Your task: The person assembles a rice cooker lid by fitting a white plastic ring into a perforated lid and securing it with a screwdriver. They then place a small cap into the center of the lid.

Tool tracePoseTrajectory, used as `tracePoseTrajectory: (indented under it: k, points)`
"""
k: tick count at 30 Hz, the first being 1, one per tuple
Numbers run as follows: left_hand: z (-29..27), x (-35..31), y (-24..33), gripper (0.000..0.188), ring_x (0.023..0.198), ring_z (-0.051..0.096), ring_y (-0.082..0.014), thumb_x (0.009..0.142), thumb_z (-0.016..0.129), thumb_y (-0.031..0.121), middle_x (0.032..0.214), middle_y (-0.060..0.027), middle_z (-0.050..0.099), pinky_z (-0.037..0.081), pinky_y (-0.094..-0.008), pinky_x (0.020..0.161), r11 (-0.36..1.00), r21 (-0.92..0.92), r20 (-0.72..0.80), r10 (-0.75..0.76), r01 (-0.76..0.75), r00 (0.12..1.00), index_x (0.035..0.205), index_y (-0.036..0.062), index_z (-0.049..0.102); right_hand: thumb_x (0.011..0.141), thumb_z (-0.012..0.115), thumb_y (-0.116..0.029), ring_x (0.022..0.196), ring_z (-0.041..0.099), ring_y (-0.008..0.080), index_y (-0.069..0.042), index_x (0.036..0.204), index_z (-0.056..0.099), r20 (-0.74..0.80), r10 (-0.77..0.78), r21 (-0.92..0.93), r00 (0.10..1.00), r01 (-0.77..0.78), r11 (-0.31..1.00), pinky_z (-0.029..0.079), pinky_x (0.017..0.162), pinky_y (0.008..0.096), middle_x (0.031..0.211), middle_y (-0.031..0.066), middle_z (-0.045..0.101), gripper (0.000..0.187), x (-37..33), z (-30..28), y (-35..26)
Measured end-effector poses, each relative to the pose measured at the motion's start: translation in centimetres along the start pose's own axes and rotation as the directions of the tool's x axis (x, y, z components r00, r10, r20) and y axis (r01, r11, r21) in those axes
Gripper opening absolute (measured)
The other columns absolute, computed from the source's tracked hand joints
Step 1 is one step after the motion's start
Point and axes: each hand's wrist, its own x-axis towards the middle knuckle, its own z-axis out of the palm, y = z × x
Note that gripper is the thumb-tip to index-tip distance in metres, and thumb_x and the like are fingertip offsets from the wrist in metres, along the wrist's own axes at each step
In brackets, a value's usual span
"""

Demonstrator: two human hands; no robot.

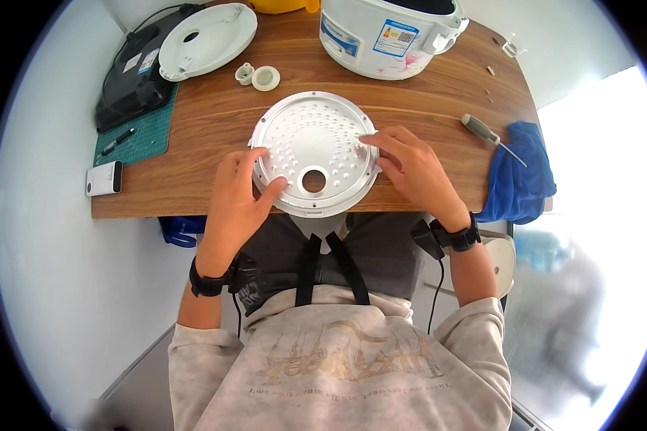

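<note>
A round silver metal plate (313, 136) with many small holes and one larger hole lies at the near edge of the wooden table (216, 118). My left hand (239, 195) grips its left rim, thumb on top of the plate. Along the plate's right rim rests my right hand (413, 169), fingertips pressing on the perforated surface. Both wrists wear black bands with cables.
A white rice cooker body (384, 32) stands at the back. Its white lid (207, 37) lies at the back left beside a black device (133, 75) on a green cutting mat (138, 133). Two small white caps (259, 75), a screwdriver (490, 135), a blue cloth (521, 172), a white phone (104, 177).
</note>
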Motion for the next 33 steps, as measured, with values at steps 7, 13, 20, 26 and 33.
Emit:
tracePoseTrajectory:
  k: [7,13,20,26,33]
  points:
    - [0.0,0.2,-1.1,0.063,0.135,0.053,-0.0365,0.092,0.081,0.03,0.152,-0.0216,0.051,0.047,-0.0439,0.111,0.998,-0.04,0.068,0.061,-0.058,0.996,0.143,0.0055,0.053,0.088,0.074,-0.002,0.09,0.068,0.0284,-0.011,0.102,0.08,0.027,0.002,-0.057,1.0,0.0,0.998,0.057,0.075,0.0399,0.104,0.0094,0.062,0.017,-1.3,-0.3,-0.3]
    - [-0.5,1.5,-0.2,0.073,0.15,0.041,-0.0369,0.085,0.087,0.029,0.164,-0.0222,0.039,0.042,-0.0453,0.117,0.984,-0.177,0.189,0.01,0.024,0.982,0.147,0.0103,0.053,0.086,0.074,0.002,0.088,0.066,0.0284,-0.011,0.105,0.076,0.035,-0.02,-0.053,0.999,0.022,0.998,0.056,0.073,0.0382,0.103,0.0093,0.057,0.023,-2.5,-0.2,-0.8]
    - [-0.5,2.3,0.5,0.076,0.151,0.038,-0.0395,0.077,0.092,0.026,0.169,-0.0192,0.031,0.04,-0.0474,0.119,0.988,-0.143,0.253,0.089,-0.054,0.963,0.143,0.0168,0.057,0.084,0.076,0.002,0.088,0.067,0.026,-0.011,0.103,0.076,-0.04,-0.055,-0.061,0.998,0.052,0.997,0.056,0.073,0.0383,0.104,0.0078,0.059,0.024,-2.7,-0.2,-1.4]
    - [-0.1,3.8,-0.6,0.07,0.152,0.037,-0.0381,0.077,0.091,0.026,0.167,-0.0161,0.033,0.041,-0.0473,0.119,0.969,-0.235,0.263,0.133,-0.07,0.956,0.139,0.0161,0.06,0.084,0.077,0.002,0.085,0.07,0.0238,-0.009,0.101,0.077,-0.045,-0.049,-0.072,0.998,0.046,0.996,0.057,0.071,0.037,0.108,0.0071,0.064,0.021,-2.8,0.3,-0.6]
    - [0.7,4.7,-1.3,0.064,0.151,0.038,-0.0356,0.082,0.089,0.028,0.168,-0.0141,0.032,0.043,-0.0464,0.117,0.972,-0.227,0.242,0.123,-0.068,0.962,0.138,0.0181,0.061,0.086,0.074,0.005,0.081,0.07,0.0232,-0.008,0.101,0.078,-0.083,-0.029,-0.048,0.996,0.025,0.999,0.057,0.071,0.0364,0.111,0.0085,0.067,0.02,-1.9,0.3,-0.4]
